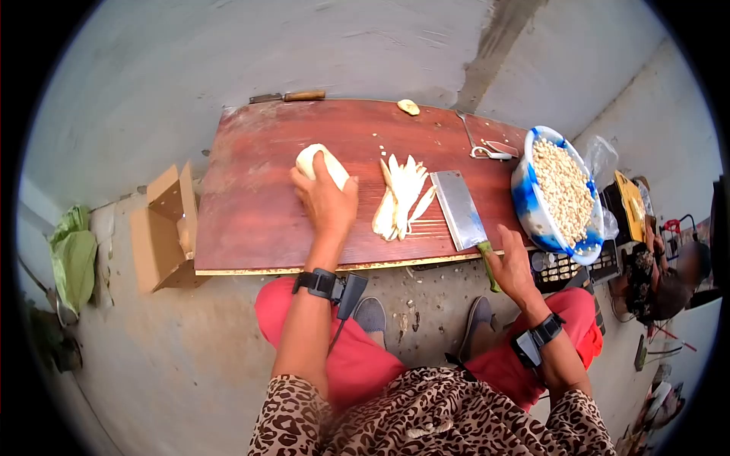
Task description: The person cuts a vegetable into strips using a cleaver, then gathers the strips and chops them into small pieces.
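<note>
My left hand [328, 199] is wrapped over a thick, pale peeled vegetable [310, 158] on the left half of the red-brown table. Right of it lies a pile of long pale strips [399, 196], some fanned apart at the far end. Beside the pile rests a cleaver [456, 205], blade flat on the table, its green handle jutting past the front edge. My right hand [515, 267] is close beside that handle, fingers stretched out and thumb apart, with nothing in it.
A blue-and-white basin [530, 205] full of small pale cubes stands at the table's right end. Near it lie a peeler [490, 153] and a small blade. Another knife [304, 96] sits along the back edge. A cardboard box [163, 235] stands left; a person [669, 285] sits far right.
</note>
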Demonstrator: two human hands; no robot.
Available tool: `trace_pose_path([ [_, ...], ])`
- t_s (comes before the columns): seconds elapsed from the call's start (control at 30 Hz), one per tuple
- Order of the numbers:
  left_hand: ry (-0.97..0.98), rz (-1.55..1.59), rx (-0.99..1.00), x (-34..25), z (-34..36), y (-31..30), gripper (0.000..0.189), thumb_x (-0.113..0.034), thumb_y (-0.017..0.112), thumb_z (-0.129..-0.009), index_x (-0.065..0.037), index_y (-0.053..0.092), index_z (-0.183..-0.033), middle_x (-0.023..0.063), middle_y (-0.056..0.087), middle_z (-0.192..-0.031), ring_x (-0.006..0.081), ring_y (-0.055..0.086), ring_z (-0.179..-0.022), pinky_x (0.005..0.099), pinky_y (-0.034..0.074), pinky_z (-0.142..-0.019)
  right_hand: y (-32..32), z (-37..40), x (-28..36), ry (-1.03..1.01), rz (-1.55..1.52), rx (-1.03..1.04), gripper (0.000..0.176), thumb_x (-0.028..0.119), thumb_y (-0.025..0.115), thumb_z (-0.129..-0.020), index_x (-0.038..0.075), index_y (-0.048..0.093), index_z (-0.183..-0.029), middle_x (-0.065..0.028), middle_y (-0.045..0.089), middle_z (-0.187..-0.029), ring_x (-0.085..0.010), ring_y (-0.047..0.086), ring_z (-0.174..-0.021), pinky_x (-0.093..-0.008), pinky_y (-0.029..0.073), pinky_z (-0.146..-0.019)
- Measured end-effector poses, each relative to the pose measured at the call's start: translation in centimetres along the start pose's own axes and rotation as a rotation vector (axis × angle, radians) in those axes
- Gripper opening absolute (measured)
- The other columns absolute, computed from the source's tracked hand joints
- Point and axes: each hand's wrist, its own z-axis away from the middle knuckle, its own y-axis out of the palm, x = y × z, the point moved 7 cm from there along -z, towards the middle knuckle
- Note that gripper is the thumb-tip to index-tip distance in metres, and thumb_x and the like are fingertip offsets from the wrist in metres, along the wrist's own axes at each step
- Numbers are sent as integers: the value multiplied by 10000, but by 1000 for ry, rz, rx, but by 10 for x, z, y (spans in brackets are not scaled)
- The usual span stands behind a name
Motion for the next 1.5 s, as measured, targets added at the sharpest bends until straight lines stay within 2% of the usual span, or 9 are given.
trace_pose_path([
  [0.3, 276, 10, -184, 11, -54, 25, 660, -64, 643, -783, -119, 437, -1407, 288, 238, -1462, 508, 366, -1267, 507, 362, -1079, 36, 24, -24, 111, -144, 62, 798, 151, 745, -815, -40, 307, -1454, -334, 491, -1307, -481, 495, -1220, -454, 434, -1026],
  [0.43, 237, -99, -67, 11, -61, 23, 659, -98, 667, -788, -147, 448, -1408, 247, 217, -1496, 484, 311, -1317, 517, 359, -1079, 38, 18, -30, 195, -273, 27, 728, 163, 742, -818, -37, 356, -1401, -329, 613, -1154, -471, 585, -1106, -474, 467, -963],
  [0.47, 201, -219, -52, 10, -62, 22, 684, -162, 705, -795, -168, 432, -1421, 230, 216, -1503, 452, 279, -1350, 536, 323, -1090, 44, 16, -41, 119, -212, -61, 652, 158, 734, -834, -40, 394, -1353, -293, 663, -1027, -407, 682, -900, -456, 531, -820],
  [0.57, 164, -362, -94, 3, -51, 12, 713, -234, 732, -803, -186, 408, -1437, 217, 223, -1501, 427, 268, -1366, 558, 275, -1100, 45, 17, -44, 354, -567, 100, 576, 148, 722, -851, -42, 432, -1311, -228, 684, -941, -296, 701, -714, -397, 552, -673],
  [0.6, 150, -372, -89, 5, -50, 11, 743, -268, 741, -810, -194, 376, -1453, 212, 238, -1496, 417, 252, -1377, 572, 246, -1103, 39, 18, -39, 345, -585, 61, 505, 146, 705, -874, -50, 462, -1271, -149, 675, -831, -182, 655, -592, -336, 524, -558],
  [0.8, 92, -346, -65, 13, -56, 3, 787, -290, 747, -805, -203, 337, -1471, 198, 305, -1467, 425, 325, -1347, 560, 299, -1082, 49, 12, -43, 369, -983, 289, 341, 157, 718, -877, -37, 552, -1102, -56, 612, -728, -121, 583, -546, -272, 468, -483],
  [1.03, 93, -213, -57, 24, -61, 6, 821, -304, 753, -805, -190, 306, -1483, 205, 320, -1460, 434, 373, -1317, 552, 350, -1058, -2, 16, -36, 314, -888, -22, 230, 145, 704, -889, 15, 546, -993, -76, 624, -809, -108, 594, -562, -251, 457, -462],
  [1.2, 133, -138, -107, 21, -66, 5, 839, -306, 757, -802, -168, 295, -1489, 217, 326, -1456, 443, 373, -1316, 550, 357, -1055, -38, 27, -24, 176, -350, -151, 377, 132, 723, -807, -7, 483, -1063, -240, 645, -895, -419, 639, -878, -470, 481, -754],
  [1.5, 64, -143, -89, 13, -66, 6, 817, -300, 759, -797, -150, 313, -1465, 222, 335, -1446, 442, 357, -1321, 570, 333, -1063, -45, 47, -3, 152, -196, -90, 327, 74, 690, -823, -1, 462, -1045, -285, 636, -880, -485, 611, -888, -519, 476, -759],
])
